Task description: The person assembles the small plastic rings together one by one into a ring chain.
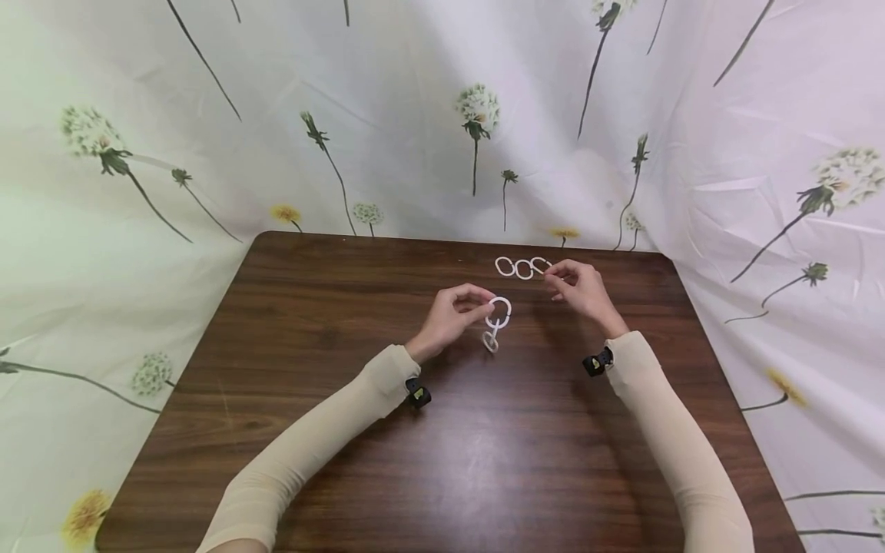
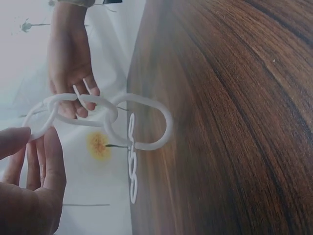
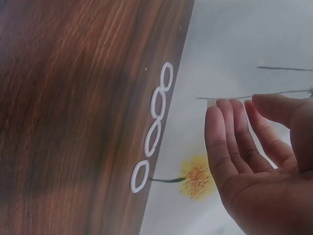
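Observation:
My left hand (image 1: pixel 452 315) pinches a white oval plastic link (image 1: pixel 500 299) between thumb and fingers. Linked below it hang two more links, the lowest (image 2: pixel 166 120) free at the end, in the air above the table. Toward the table's back right lie several white links (image 1: pixel 524 269) in a row. Next to this row in the head view is my right hand (image 1: pixel 581 290), palm toward its wrist camera, fingers (image 3: pixel 220 137) loosely bent and thumb near their tips. I see no link between those fingers; whether one fingertip touches the row cannot be told.
The dark brown wooden table (image 1: pixel 311 430) has rounded back corners. Behind and beside it hangs a white cloth (image 1: pixel 415 115) printed with dandelions. Black wrist cameras (image 1: pixel 418 392) sit on both beige sleeves (image 1: pixel 332 430).

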{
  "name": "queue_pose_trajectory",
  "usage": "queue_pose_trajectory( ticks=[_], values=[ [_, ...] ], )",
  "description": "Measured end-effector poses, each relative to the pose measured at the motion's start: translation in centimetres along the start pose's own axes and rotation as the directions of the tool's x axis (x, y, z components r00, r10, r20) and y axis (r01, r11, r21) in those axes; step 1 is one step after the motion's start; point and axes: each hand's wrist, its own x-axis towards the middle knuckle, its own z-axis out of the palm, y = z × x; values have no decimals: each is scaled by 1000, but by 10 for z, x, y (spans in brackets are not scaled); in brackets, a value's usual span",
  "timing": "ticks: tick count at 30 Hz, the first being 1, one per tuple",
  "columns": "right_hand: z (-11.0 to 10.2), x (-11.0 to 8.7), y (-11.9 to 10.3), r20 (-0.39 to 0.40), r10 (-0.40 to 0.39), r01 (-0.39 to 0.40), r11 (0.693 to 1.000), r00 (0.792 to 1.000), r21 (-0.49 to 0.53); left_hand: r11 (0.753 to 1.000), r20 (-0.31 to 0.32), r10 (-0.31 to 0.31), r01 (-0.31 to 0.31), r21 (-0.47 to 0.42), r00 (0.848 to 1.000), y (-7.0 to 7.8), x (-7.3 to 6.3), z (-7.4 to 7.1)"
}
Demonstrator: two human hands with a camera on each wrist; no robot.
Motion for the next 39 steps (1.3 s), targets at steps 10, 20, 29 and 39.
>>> queue_pose_trajectory(
  ticks=[10,20,29,39],
  values=[
    [-2,5,19,6,74,-73,997,997,-15,998,15,-26,27,-58,1000,-9,-3,3],
    [2,18,40,-34,112,-111,994,993,10,998,-89,-35,31,-50,995,-28,0,-4],
    [-6,25,59,-85,170,-169,985,982,15,994,-143,-81,69,-86,986,-38,5,-13],
    [-16,37,69,-165,175,-200,968,971,-154,989,-148,-112,96,-109,983,-45,10,-17]
  ],
)
